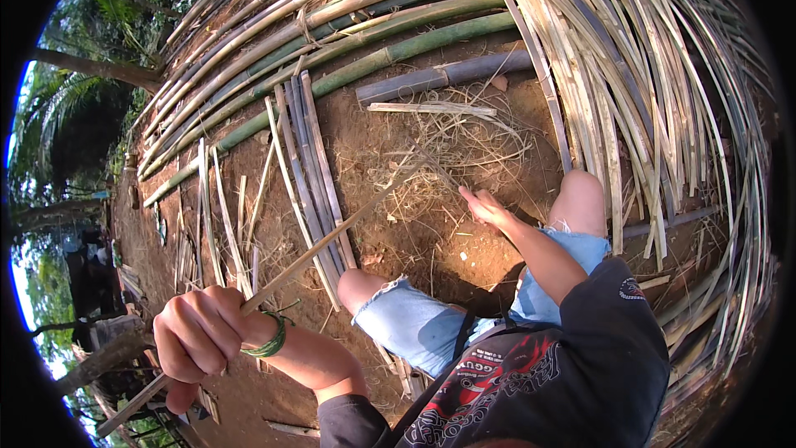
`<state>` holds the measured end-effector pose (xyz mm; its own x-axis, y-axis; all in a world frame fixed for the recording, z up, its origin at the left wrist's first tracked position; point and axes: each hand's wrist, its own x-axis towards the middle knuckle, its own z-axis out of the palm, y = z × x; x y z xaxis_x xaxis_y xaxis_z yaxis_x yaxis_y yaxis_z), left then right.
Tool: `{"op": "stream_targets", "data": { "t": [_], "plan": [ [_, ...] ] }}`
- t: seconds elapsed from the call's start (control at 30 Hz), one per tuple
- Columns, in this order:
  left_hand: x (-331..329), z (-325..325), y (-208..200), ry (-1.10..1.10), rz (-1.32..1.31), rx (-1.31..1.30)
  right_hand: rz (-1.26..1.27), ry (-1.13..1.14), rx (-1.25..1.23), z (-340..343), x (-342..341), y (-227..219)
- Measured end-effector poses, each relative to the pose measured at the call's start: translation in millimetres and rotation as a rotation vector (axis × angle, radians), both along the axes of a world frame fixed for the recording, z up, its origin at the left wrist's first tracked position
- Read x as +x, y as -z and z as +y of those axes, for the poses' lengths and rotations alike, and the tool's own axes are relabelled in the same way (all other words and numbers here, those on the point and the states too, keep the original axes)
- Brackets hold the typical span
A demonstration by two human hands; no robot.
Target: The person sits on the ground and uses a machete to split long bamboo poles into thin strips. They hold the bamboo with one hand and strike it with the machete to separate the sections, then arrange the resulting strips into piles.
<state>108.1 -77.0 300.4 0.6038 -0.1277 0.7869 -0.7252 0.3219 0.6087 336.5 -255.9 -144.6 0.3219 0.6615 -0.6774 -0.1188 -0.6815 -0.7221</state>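
Observation:
My left hand is closed in a fist round a long, narrow bamboo strip. The strip slants from the lower left up to the middle of the view, with its far end over the ground between my knees. My right hand is closed round what looks like a knife; its thin, dark blade points up and left, and the grip is hidden in my fingers. Blade and strip cross near the strip's far end, though I cannot tell if they touch. Below them lie bamboo shavings on brown soil.
Split bamboo strips are heaped at the right. Long whole poles lie across the far side, with a short dark pole nearer. Several narrow slats lie left of the shavings. Trees stand at the left.

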Motion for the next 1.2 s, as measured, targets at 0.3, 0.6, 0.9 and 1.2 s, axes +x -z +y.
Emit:
{"op": "stream_targets", "data": {
  "t": [0.3,0.6,0.9,1.2],
  "plan": [
    [10.5,-11.9,-3.6,0.096,-0.004,0.059,-0.070,-0.034,0.136,-9.3,-11.2,12.0],
    [20.5,-22.1,-6.8,0.158,0.026,0.111,0.102,0.009,0.146,-29.1,-29.9,19.6],
    [21.2,-21.6,-6.4,0.069,0.000,0.064,-0.002,0.119,-0.001,-36.1,-40.2,54.7],
    [-12.0,-22.1,4.8,-0.408,-0.031,0.008,-0.146,0.005,0.362,-32.0,-69.0,-32.3]
  ]
}}
